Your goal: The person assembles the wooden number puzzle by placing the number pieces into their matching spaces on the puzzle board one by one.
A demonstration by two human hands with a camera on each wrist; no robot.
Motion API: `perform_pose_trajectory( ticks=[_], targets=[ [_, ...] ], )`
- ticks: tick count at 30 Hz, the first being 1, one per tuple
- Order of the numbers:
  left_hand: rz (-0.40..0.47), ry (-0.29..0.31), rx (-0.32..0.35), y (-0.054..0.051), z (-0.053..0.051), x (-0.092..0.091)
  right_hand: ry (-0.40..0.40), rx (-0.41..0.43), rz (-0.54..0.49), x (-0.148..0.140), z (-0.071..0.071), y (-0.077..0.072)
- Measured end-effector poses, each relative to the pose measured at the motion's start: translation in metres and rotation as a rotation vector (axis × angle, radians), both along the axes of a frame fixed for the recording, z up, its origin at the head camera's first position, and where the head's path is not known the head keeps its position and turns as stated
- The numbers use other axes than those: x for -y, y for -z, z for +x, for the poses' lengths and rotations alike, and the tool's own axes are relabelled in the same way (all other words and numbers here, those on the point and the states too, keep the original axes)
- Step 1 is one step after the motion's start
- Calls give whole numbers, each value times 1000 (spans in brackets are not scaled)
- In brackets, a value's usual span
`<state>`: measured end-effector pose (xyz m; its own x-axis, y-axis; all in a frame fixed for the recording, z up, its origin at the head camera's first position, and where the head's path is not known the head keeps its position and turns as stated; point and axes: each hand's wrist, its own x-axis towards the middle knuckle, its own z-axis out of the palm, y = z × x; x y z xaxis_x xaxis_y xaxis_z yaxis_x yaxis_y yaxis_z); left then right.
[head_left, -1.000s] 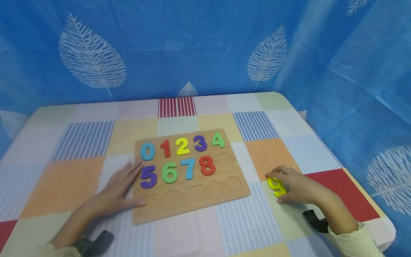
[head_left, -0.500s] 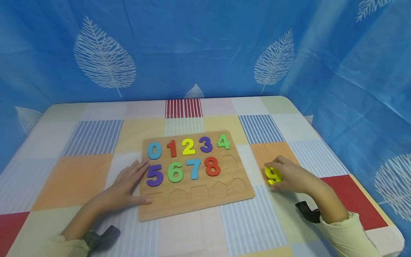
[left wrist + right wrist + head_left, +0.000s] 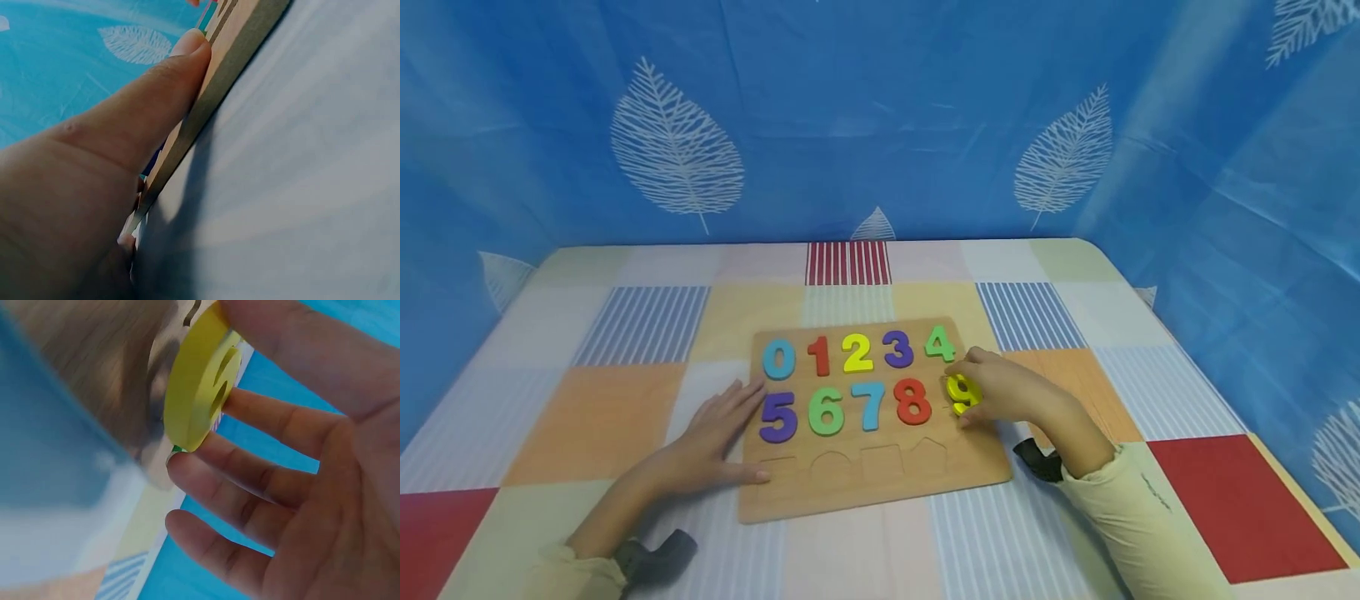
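Note:
In the head view a wooden number puzzle board (image 3: 880, 492) lies on the table. Coloured numbers 0 to 8, such as the red 8 (image 3: 913, 402), sit in its upper two rows. My right hand (image 3: 1017, 390) pinches a yellow number 9 (image 3: 961, 395) over the right end of the second row, beside the 8. The right wrist view shows the yellow 9 (image 3: 199, 381) between thumb and fingers, tilted close to the wood. My left hand (image 3: 711, 442) rests on the board's left edge with fairly straight fingers; its thumb (image 3: 181, 69) touches the board's edge in the left wrist view.
Along the board's front row run shallow shape recesses, such as a square one (image 3: 882, 461). A patchwork cloth (image 3: 625, 417) covers the table. Blue leaf-patterned curtains (image 3: 880, 125) hang behind and at the right. Dark straps (image 3: 658, 557) are on both wrists.
The right hand has carried the yellow 9 leftward from the cloth at the right to above the board. The left hand keeps its place on the board's edge, while the head view has shifted slightly.

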<state>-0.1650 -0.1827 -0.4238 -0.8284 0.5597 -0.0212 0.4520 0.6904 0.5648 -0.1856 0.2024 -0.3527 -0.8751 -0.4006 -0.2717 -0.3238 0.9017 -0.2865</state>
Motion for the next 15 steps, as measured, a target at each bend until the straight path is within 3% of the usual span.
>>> perform_pose_trajectory(
  ticks=[6,15],
  targets=[
    [-10,-6,33,2,1,-4,9,28,-37,3,0,13],
    [4,12,-13,-4,0,-2,12,15,-50,5,-7,17]
  ],
)
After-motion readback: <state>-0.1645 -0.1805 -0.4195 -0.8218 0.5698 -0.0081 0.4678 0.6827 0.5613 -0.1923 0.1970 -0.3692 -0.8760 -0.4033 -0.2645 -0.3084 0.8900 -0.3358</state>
